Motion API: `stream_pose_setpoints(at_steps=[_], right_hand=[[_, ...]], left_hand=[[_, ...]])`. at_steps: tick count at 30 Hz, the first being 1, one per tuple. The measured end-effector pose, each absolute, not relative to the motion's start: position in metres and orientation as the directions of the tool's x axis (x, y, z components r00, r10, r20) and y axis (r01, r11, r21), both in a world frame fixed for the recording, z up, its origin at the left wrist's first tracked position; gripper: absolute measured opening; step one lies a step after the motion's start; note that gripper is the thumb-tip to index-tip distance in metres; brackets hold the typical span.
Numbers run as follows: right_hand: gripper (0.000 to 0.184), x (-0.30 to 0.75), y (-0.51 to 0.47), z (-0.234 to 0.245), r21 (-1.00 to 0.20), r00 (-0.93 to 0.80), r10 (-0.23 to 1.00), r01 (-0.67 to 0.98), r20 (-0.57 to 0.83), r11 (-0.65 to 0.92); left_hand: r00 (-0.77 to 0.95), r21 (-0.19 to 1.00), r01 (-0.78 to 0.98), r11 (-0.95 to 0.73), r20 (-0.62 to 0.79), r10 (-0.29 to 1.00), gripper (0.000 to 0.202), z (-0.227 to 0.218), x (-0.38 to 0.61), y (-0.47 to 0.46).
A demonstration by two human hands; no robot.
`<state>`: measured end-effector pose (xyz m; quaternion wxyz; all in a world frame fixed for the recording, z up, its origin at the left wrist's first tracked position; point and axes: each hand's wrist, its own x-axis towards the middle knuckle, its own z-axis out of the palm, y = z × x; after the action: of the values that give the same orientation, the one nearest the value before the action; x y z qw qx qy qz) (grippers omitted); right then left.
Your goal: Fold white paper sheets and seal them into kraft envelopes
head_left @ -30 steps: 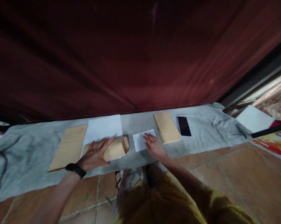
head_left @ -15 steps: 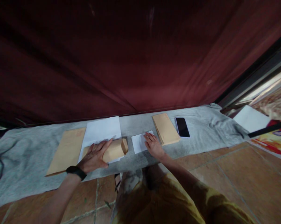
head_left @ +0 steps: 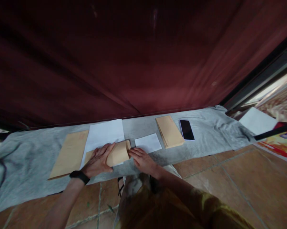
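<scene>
A brown envelope (head_left: 118, 153) lies on a stack of white paper (head_left: 107, 129), its flap end toward the right. My left hand (head_left: 100, 161) rests flat on the envelope's left part with thumb and fingers spread. At the flap end is my right hand (head_left: 143, 161), its fingertips on the envelope's open edge; whether they pinch it is hard to make out. Just beyond that hand sits a folded white sheet (head_left: 148, 143), untouched. A pile of brown envelopes (head_left: 171, 132) lies to its right.
A larger brown envelope (head_left: 69, 154) lies at the left on the grey cloth (head_left: 212, 133). Right of the envelope pile is a phone (head_left: 186, 129). A dark red curtain (head_left: 138, 63) hangs behind the cloth. Brown floor tiles (head_left: 220, 181) show in front.
My right hand has left the folded white sheet and moved left to the envelope's flap end. My left hand stays on the envelope.
</scene>
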<state>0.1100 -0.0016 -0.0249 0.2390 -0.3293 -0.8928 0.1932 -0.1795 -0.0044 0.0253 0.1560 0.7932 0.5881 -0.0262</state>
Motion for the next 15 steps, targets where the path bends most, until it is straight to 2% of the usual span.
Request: stream_pose_setpoints(at_steps=[4, 11, 15], right_hand=[[0.030, 0.103, -0.002, -0.023, -0.466, -0.707, 0.634, 0.468, 0.313, 0.751], [0.022, 0.106, -0.002, -0.030, -0.479, -0.689, 0.648, 0.471, 0.324, 0.740], [0.020, 0.106, -0.002, -0.030, -0.435, -0.703, 0.627, 0.475, 0.335, 0.765]], left_hand=[[0.308, 0.220, 0.939, -0.263, -0.204, 0.929, 0.121, 0.023, -0.182, -0.004], [0.323, 0.212, 0.937, -0.279, -0.218, 0.921, 0.122, 0.015, -0.184, -0.001], [0.315, 0.200, 0.942, -0.269, -0.254, 0.914, 0.123, 0.011, -0.186, 0.000]])
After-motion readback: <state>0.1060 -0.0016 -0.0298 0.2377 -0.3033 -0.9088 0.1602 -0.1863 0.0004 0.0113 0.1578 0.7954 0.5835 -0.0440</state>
